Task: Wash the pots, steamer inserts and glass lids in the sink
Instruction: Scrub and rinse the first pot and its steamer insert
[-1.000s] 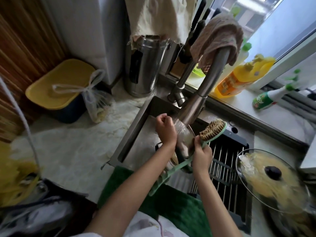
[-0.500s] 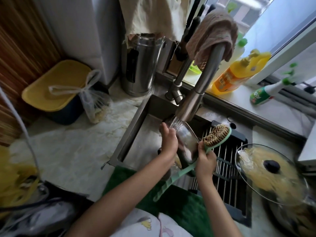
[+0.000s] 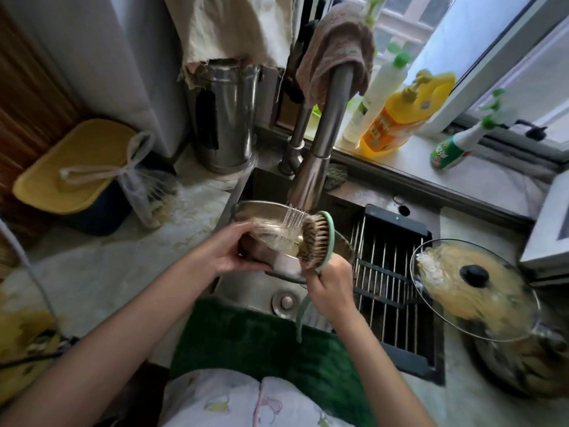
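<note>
A steel pot (image 3: 261, 208) is tilted under the faucet (image 3: 320, 149) above the sink (image 3: 246, 291). Water runs into the pot. My left hand (image 3: 226, 252) grips the pot's near rim on the left. My right hand (image 3: 331, 286) grips the green handle of a scrubbing brush (image 3: 317, 241), whose bristles press against the pot's right side under the stream. Something clear glints inside the pot; I cannot tell whether it is water or glass. A dirty glass lid (image 3: 446, 291) with a black knob rests on another pot (image 3: 523, 371) at the right.
A black drain rack (image 3: 391, 272) spans the sink's right half. Detergent bottles (image 3: 397, 118) stand on the window sill. A steel canister (image 3: 221, 115), a yellow-lidded bin (image 3: 74, 167) and a tied plastic bag (image 3: 144, 186) sit to the left. A green mat (image 3: 240, 340) lies along the front edge.
The pot has turned so that its open mouth shows under the stream. The brush head moved left from beside the faucet onto the pot. Both hands shifted lower.
</note>
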{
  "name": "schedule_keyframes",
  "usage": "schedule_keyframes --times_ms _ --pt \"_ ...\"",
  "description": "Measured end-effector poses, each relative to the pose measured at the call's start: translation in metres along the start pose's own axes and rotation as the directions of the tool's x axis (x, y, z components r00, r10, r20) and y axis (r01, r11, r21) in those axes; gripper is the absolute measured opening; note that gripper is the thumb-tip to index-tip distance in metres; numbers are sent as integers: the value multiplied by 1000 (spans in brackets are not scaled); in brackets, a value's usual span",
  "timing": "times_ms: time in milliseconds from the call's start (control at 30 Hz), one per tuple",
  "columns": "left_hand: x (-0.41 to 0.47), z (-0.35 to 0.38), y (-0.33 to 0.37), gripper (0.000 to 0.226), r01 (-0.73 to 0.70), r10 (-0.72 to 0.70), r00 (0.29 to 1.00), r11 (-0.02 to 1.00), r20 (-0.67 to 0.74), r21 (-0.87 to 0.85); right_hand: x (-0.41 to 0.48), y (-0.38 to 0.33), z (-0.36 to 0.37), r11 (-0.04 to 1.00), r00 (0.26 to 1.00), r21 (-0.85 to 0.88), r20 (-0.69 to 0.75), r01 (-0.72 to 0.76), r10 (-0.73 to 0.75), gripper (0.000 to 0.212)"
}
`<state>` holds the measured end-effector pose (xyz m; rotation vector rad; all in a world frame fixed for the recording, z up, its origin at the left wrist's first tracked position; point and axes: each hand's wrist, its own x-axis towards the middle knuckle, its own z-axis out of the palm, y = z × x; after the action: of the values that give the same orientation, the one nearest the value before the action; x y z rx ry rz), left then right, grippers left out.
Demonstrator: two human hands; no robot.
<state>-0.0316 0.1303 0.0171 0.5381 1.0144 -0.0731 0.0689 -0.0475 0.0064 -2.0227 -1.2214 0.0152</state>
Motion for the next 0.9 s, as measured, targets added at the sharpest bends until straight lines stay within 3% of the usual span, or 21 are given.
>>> schedule_keyframes --times_ms 33,100,167,267,367,400,500,567,633,733,800,900 --pt "0 -5 1 38 -4 4 1000 1000 -8 8 0 -2 -4 980 991 154 65 -130 121 25" --pt "0 -14 3 18 -25 27 998 999 -50 27 6 0 -16 807 928 460 203 -371 311 18" --pt "-1 -22 7 9 -45 49 996 998 -81 46 18 12 -33 705 920 598 171 -382 354 21" --pt "1 -30 11 10 -50 57 994 996 -91 78 40 28 -47 745 891 489 225 -453 394 24" --pt "2 -31 10 8 -47 58 996 987 -70 151 56 52 -41 833 804 153 400 -532 440 11" --pt "1 -30 8 9 -48 62 996 981 -67 186 60 57 -38 841 756 51 468 -539 457 20" --pt "0 -27 7 21 -36 64 994 953 -85 302 69 63 -27 890 694 -185 568 -416 442 48" --pt "0 -25 7 26 -29 65 994 937 -91 349 75 64 -15 929 759 -345 567 -135 321 44" --pt "0 -24 7 28 -13 55 993 926 -100 378 82 67 -1 902 831 -409 543 135 122 43" --pt "-2 -23 10 35 23 41 990 894 -133 448 93 74 10 802 808 -528 580 277 103 46" --pt "-3 -21 13 45 -12 88 984 899 -152 438 94 79 14 760 734 -584 642 284 220 42" --pt "-4 -17 21 53 -107 190 967 908 -170 405 88 80 18 829 475 -520 793 205 380 32"
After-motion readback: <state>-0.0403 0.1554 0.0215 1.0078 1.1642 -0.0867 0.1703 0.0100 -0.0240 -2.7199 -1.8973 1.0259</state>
